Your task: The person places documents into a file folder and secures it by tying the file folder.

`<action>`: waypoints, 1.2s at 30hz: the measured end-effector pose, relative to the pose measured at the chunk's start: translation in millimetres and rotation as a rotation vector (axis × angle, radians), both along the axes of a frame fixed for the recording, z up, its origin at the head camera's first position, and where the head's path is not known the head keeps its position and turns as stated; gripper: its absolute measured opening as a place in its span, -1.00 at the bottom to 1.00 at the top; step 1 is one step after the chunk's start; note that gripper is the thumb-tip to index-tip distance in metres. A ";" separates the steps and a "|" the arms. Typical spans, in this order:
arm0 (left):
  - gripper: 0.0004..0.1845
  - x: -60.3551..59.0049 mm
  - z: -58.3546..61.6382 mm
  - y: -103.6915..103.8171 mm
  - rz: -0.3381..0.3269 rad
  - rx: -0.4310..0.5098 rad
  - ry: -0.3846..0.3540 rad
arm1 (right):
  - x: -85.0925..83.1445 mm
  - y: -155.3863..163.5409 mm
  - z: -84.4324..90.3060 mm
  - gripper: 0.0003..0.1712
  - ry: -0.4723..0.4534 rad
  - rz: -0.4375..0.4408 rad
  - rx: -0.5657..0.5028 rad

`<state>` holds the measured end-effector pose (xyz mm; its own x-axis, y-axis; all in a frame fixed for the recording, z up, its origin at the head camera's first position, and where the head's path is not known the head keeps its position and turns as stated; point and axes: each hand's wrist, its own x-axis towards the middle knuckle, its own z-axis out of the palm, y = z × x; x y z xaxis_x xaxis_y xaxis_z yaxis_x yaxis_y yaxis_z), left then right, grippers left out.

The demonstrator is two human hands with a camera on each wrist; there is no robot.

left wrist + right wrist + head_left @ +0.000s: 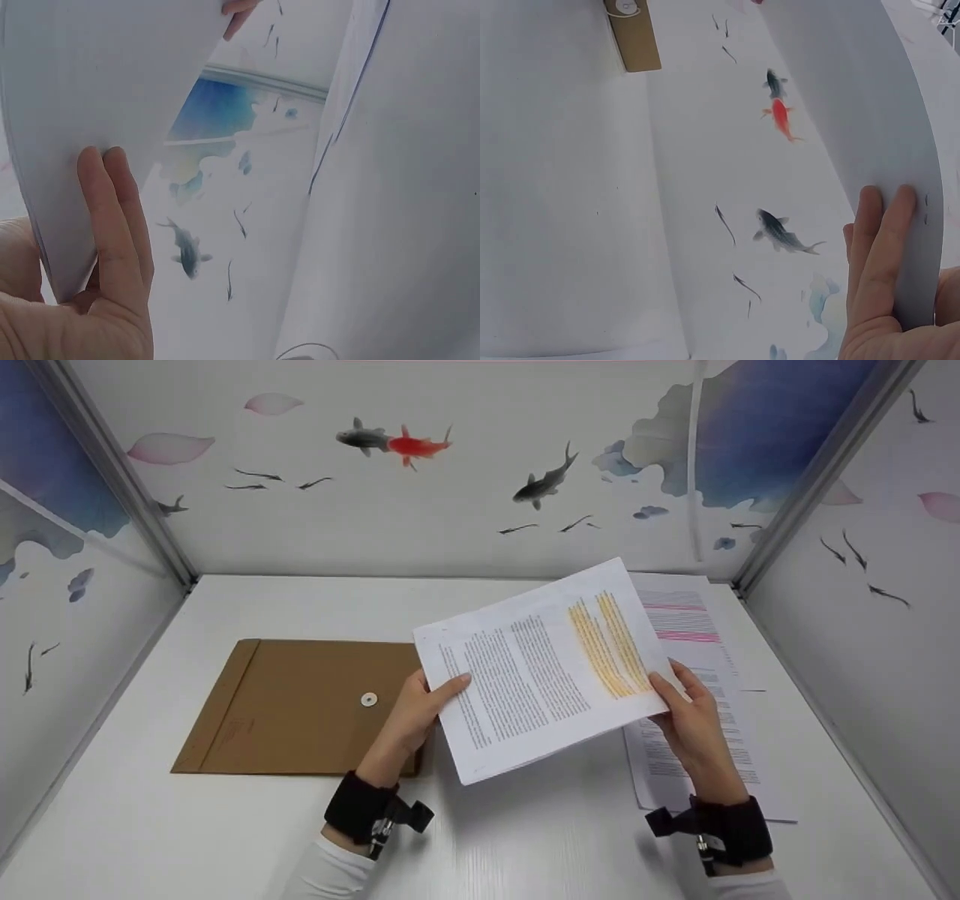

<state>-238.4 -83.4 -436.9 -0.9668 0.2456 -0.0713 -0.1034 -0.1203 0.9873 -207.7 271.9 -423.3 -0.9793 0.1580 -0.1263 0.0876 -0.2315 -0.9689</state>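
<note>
In the head view, painted walls point(435, 525) are closing off the back and both sides of the white bench point(187, 832), whose bare surface is showing in front of the brown envelope point(300, 727) lying at left. Printed sheets with yellow highlighting point(517, 682) are tilting above the bench's middle, hiding part of the envelope's right end and overlapping the pink-marked pages point(679, 619) at right. The left hand point(411, 714) is pinching the sheets' left edge, the right hand point(694, 731) is pinching their right edge above the pages, and a small white button point(369, 700) is showing on the envelope.
</note>
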 end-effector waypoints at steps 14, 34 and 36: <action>-0.56 -4.1 1.2 -7.2 0.007 -0.031 0.006 | -2.1 -4.6 1.8 -0.62 -0.017 0.074 0.053; -0.54 -12.3 4.3 -47.4 -0.179 -0.018 0.046 | 3.6 9.8 3.2 -0.51 -0.003 0.383 0.175; -0.53 -13.0 3.9 -50.9 -0.210 0.002 0.050 | 3.4 11.5 2.8 -0.55 0.009 0.426 0.170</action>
